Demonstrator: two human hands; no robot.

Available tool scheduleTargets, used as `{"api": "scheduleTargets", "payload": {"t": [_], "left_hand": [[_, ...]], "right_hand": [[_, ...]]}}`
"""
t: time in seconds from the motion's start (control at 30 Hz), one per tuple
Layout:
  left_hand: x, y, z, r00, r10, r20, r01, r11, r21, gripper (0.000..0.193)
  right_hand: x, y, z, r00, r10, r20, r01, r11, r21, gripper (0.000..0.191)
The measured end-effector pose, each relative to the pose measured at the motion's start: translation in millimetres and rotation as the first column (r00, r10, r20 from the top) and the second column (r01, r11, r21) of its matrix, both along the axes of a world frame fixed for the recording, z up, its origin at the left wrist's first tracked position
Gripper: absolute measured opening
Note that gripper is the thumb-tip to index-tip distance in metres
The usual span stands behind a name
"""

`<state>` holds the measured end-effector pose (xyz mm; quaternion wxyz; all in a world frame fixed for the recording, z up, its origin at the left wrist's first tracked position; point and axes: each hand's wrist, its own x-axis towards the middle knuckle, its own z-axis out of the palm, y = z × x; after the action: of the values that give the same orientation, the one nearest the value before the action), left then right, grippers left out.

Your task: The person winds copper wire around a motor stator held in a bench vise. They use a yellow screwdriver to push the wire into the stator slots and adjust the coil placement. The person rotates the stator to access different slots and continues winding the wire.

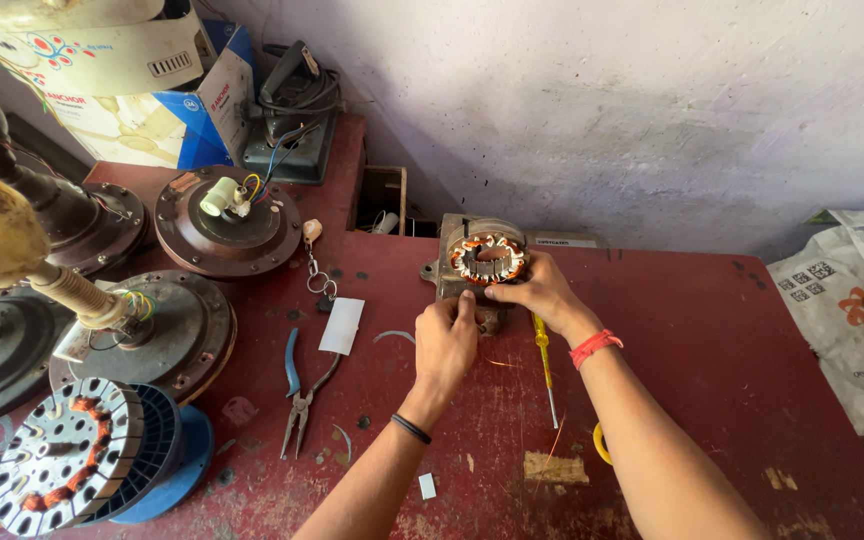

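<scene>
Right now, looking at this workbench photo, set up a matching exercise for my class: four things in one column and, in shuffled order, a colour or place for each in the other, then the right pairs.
Column one:
1. Pliers
2. Screwdriver
3. Small stator
4. Wristband

Column two:
A. Red, on the right arm
B. Yellow handle, lying under the right forearm
C. Blue handles, lying left of the left hand
D. Orange copper windings, touched by the right hand

Pairs: 1-C, 2-B, 3-D, 4-A
</scene>
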<state>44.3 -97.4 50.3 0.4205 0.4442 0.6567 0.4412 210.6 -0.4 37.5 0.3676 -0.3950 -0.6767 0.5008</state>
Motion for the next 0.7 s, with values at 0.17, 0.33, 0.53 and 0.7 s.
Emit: {"api": "scheduleTargets", "payload": {"t": [0.17, 0.33, 0.53, 0.7], "left_hand": [[3.0, -5.5, -3.8, 1.0, -0.001, -0.011, 0.001, 1.0, 0.012, 0.05], [3.8, -5.3, -5.6, 1.0, 0.014, -0.009, -0.014, 0.999, 0.041, 0.049], [4.5, -13.0, -4.1, 0.999, 0.04, -0.003, -0.039, 0.993, 0.113, 0.048], [4.1, -18.7, -2.8, 0.999, 0.049, 0.007, -0.049, 0.993, 0.105, 0.047]], "right_hand": [[1.8, 4.9, 5.5, 0.998, 0.056, -0.024, -0.057, 0.996, -0.063, 0.053], [-4.5, -3.3, 3.0, 0.997, 0.047, 0.053, -0.05, 0.998, 0.044, 0.062], [-5.6, -4.6, -9.1, 0.999, -0.033, 0.023, 0.03, 0.992, 0.12, 0.059], [-3.8, -4.1, -12.8, 0.999, -0.05, 0.004, 0.049, 0.99, 0.13, 0.056]]}}
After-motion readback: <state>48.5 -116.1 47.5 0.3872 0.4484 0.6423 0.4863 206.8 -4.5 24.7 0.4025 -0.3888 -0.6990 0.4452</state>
